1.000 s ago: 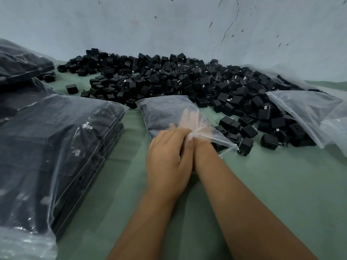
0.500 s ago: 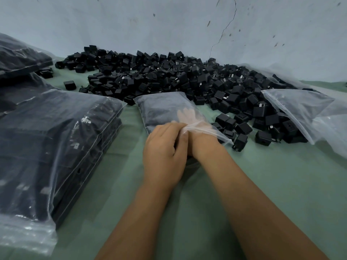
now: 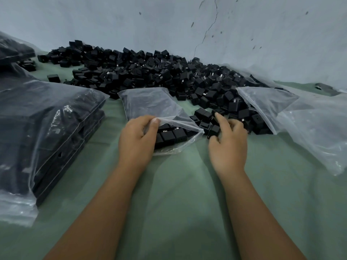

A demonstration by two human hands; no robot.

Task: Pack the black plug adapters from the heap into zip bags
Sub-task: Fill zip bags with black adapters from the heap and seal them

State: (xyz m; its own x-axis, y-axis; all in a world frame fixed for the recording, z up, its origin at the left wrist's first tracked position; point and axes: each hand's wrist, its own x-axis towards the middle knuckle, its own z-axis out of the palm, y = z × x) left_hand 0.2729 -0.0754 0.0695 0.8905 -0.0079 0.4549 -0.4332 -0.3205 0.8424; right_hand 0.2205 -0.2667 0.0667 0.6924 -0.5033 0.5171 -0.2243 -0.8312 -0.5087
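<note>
A wide heap of black plug adapters (image 3: 150,74) lies along the wall on the green table. A clear zip bag (image 3: 150,104) lies in front of it with its mouth toward me, and rows of adapters (image 3: 171,135) show inside. My left hand (image 3: 137,141) pinches the bag's upper lip and holds the mouth open. My right hand (image 3: 228,145) is at the heap's near edge, just right of the bag, its thumb and fingers closing around a loose adapter (image 3: 214,130).
A tall stack of filled zip bags (image 3: 43,132) stands at the left, with more bags (image 3: 13,49) behind it. A big clear plastic bag (image 3: 293,117) lies at the right, partly over the heap. Bare green table cloth (image 3: 178,184) lies near me.
My right hand has come out of the zip bag and moved right to the heap's edge. My left hand still holds the bag's mouth, which now gapes open.
</note>
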